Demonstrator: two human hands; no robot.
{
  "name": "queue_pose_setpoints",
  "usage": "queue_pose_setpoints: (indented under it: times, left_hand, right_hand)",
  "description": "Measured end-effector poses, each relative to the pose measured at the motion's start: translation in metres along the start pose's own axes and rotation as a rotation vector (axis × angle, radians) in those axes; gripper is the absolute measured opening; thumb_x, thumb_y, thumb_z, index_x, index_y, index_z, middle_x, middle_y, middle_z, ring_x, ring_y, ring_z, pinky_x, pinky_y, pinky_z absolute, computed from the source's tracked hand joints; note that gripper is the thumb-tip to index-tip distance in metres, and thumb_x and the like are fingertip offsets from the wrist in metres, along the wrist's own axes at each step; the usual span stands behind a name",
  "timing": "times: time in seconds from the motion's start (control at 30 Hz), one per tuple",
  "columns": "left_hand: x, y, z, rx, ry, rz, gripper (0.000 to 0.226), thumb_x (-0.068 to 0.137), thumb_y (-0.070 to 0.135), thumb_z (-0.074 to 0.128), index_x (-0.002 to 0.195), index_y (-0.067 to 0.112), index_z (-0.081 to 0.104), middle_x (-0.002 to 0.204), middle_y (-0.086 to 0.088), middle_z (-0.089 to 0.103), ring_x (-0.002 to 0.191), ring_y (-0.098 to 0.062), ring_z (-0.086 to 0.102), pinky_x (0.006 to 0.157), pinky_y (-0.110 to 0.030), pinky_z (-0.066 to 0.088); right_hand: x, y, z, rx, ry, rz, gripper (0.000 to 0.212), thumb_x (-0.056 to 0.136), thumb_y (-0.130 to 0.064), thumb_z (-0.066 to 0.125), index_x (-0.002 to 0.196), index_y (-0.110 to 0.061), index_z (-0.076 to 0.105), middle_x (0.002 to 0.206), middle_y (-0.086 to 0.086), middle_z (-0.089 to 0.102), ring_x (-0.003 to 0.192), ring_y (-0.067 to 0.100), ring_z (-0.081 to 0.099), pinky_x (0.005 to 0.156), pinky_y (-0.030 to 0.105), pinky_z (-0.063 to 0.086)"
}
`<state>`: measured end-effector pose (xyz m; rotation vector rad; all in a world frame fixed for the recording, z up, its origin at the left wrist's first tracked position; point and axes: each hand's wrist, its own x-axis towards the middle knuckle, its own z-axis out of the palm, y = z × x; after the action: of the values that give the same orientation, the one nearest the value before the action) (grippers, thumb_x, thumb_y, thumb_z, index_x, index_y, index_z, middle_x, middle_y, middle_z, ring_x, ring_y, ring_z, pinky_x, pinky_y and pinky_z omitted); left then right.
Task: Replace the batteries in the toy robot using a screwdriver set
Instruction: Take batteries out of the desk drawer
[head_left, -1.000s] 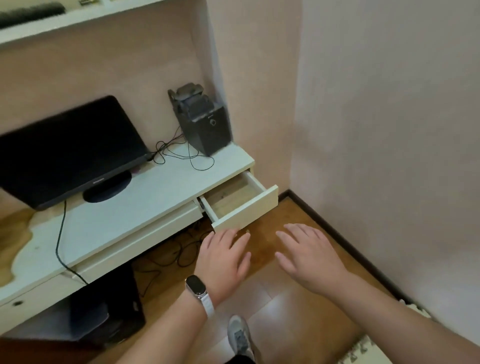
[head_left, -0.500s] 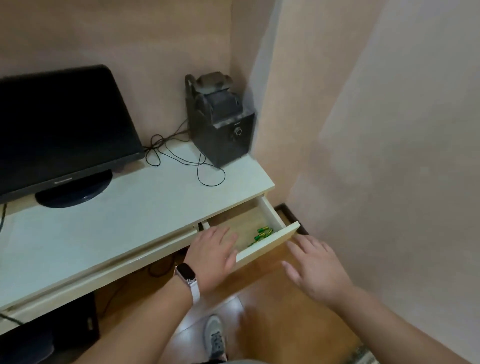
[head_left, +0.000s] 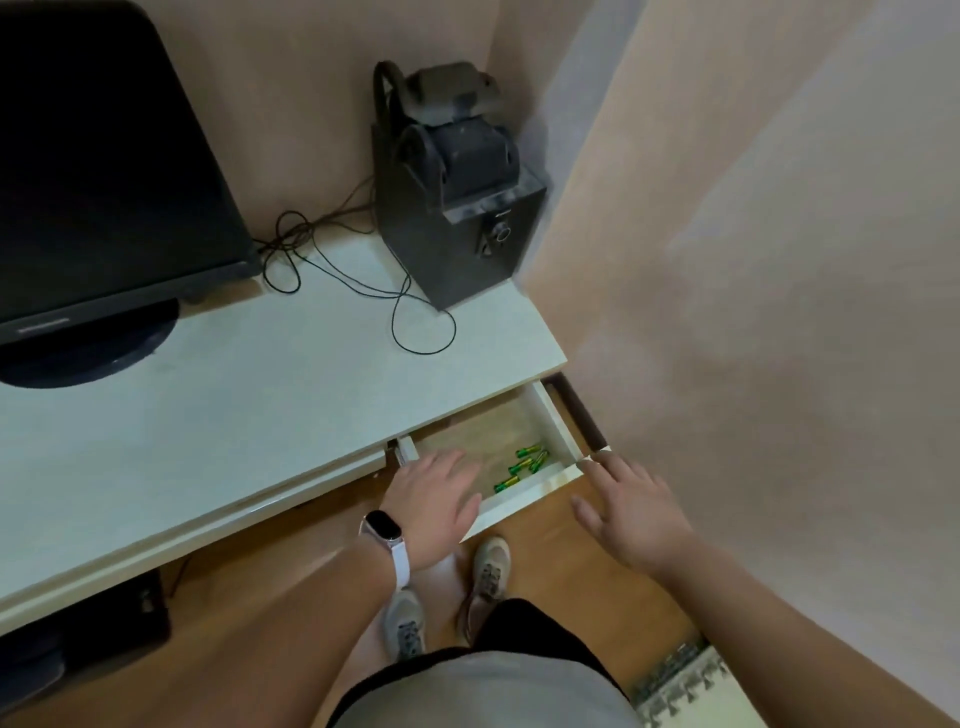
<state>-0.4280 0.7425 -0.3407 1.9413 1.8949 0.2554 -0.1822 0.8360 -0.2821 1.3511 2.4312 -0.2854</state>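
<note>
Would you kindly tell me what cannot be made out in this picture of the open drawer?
Head view:
Left part of the drawer: covered by the left hand.
The green batteries: too small to read their size or count surely.
The monitor: cut off by the top and left edges.
The right hand: whether its fingertip touches the drawer's corner is unclear.

On the tabletop (head_left: 260, 395) the monitor (head_left: 104, 171) stands at the left and the speaker (head_left: 457, 208) in the back right corner, with a cable (head_left: 415, 322) looped between them. Below the tabletop's right end the drawer (head_left: 524, 501) stands open, and the batteries (head_left: 522, 467) lie in its front right part. The left hand (head_left: 436, 506) lies over the drawer's front left corner, the right hand (head_left: 631, 512) just beside its front right corner.
</note>
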Motion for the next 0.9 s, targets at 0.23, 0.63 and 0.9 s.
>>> queue_pose_setpoints:
  times: [0.23, 0.63, 0.9]
  left_hand:
    - [0.037, 0.008, 0.028, -0.013, -0.162, 0.019, 0.044, 0.095, 0.041, 0.037, 0.131, 0.023, 0.054, 0.134, -0.004, 0.055, 0.117, -0.028, 0.055, 0.092, -0.042, 0.049]
    - [0.131, 0.030, 0.081, -0.075, -0.441, -0.216, 0.043, 0.100, 0.042, 0.040, 0.139, 0.026, 0.047, 0.141, -0.003, 0.049, 0.123, -0.024, 0.048, 0.100, -0.037, 0.044]
    - [0.171, 0.031, 0.134, -0.331, -0.436, -0.458, 0.034, 0.096, 0.035, 0.052, 0.129, 0.027, 0.054, 0.126, -0.001, 0.059, 0.112, -0.023, 0.059, 0.092, -0.036, 0.050]
  right_hand:
    - [0.051, 0.026, 0.029, 0.057, -0.096, -0.050, 0.056, 0.096, -0.055, 0.028, 0.143, -0.027, 0.036, 0.147, -0.001, 0.039, 0.133, 0.022, 0.038, 0.108, 0.039, 0.033]
    - [0.129, 0.085, 0.090, 0.205, -0.152, -0.172, 0.063, 0.093, -0.053, 0.037, 0.149, -0.026, 0.026, 0.152, -0.001, 0.034, 0.141, 0.022, 0.029, 0.115, 0.043, 0.021]
    - [0.145, 0.090, 0.111, 0.180, -0.147, -0.171, 0.063, 0.094, -0.058, 0.030, 0.147, -0.025, 0.033, 0.145, 0.001, 0.047, 0.132, 0.026, 0.044, 0.107, 0.044, 0.034]
